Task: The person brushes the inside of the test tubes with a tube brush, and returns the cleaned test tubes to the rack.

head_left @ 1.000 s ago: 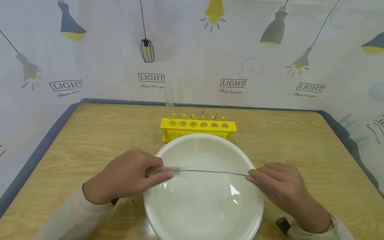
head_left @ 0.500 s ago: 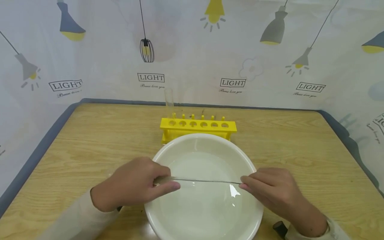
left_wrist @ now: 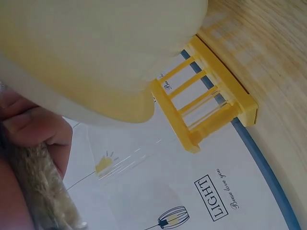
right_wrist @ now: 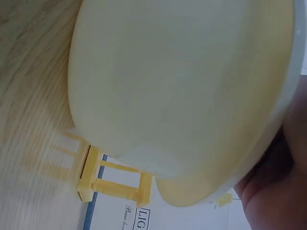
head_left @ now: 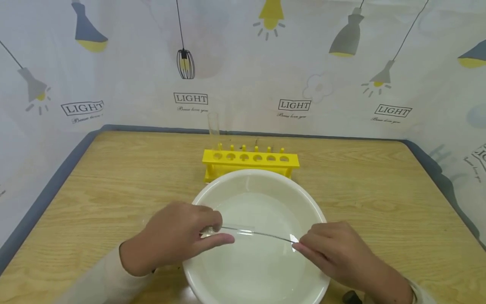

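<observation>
Above the white basin (head_left: 248,172), my left hand (head_left: 176,236) grips a clear test tube (head_left: 247,231), its mouth end sticking out to the right. A brush is inside the tube; its pale, matted bristles (left_wrist: 41,187) show beside my fingers in the left wrist view. My right hand (head_left: 339,249) pinches the far end of the brush's thin twisted wire (head_left: 273,237), which runs slightly bent between both hands. In the right wrist view the basin's outer wall fills most of the picture, with part of my hand at its right edge.
Just behind the basin stands a yellow test tube rack (head_left: 250,164) with one clear test tube (head_left: 214,128) upright in its leftmost hole. Water appears to lie in the basin. A lamp-printed curtain (head_left: 235,63) hangs behind the wooden table (head_left: 379,181).
My hands have moved lower and closer together, left hand rightward, right hand leftward. Less wire shows outside the tube's mouth, and the bristles are now mostly hidden by my left hand.
</observation>
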{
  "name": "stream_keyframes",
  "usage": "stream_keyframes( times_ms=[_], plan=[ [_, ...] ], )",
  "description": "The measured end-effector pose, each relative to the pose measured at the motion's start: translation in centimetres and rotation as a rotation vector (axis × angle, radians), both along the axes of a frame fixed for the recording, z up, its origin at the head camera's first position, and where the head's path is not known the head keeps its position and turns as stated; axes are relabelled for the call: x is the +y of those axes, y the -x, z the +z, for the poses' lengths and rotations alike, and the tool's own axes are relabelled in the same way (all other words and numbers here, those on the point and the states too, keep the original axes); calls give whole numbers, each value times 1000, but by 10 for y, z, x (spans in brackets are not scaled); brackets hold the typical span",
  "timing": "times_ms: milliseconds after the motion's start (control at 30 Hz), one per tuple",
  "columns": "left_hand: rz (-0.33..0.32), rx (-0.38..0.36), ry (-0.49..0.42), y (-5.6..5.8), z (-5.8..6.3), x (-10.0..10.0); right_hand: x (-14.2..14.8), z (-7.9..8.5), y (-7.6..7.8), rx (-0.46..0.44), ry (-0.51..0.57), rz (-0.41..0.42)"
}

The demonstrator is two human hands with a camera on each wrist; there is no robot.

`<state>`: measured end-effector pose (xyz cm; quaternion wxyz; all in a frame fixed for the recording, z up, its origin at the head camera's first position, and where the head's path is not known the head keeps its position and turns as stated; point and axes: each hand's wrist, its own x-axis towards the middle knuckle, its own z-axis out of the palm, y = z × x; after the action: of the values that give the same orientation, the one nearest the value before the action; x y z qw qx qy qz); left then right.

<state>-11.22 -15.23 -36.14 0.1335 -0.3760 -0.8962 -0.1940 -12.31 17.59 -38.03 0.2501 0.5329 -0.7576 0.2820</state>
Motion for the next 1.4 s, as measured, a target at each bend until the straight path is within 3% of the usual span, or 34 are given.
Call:
stream_keyframes(
  times_ms=[167, 300, 433, 567, 700, 833, 967, 1133, 1233, 1400],
  plan=[
    [-15, 125, -25, 2, -3, 1, 2, -3, -4, -132, -66, -75],
    [-55, 158, -57, 5, -4, 1, 4, 0, -7, -290, -34, -30],
    [-88, 143, -72, 6, -3, -1, 7, 8, -12, -653, -9, 56],
    [-95, 201, -59, 7, -3, -3, 12, 13, -14, -1051, 38, 141],
    [-93, 295, -57, 10, -2, -3, 15, 13, -11, -1249, 79, 231],
    [-95, 408, -80, 11, 1, -2, 17, 15, -8, -1325, 91, 257],
    [-100, 529, -106, 12, 5, 0, 17, 19, -8, -1327, 78, 230],
    [-115, 612, -124, 15, 7, 1, 18, 21, -7, -1296, 72, 210],
    [-118, 603, -121, 16, 6, 0, 19, 21, -7, -1273, 69, 184],
    [-110, 494, -76, 16, 1, -5, 18, 16, -7, -1152, 56, 134]
  ],
)
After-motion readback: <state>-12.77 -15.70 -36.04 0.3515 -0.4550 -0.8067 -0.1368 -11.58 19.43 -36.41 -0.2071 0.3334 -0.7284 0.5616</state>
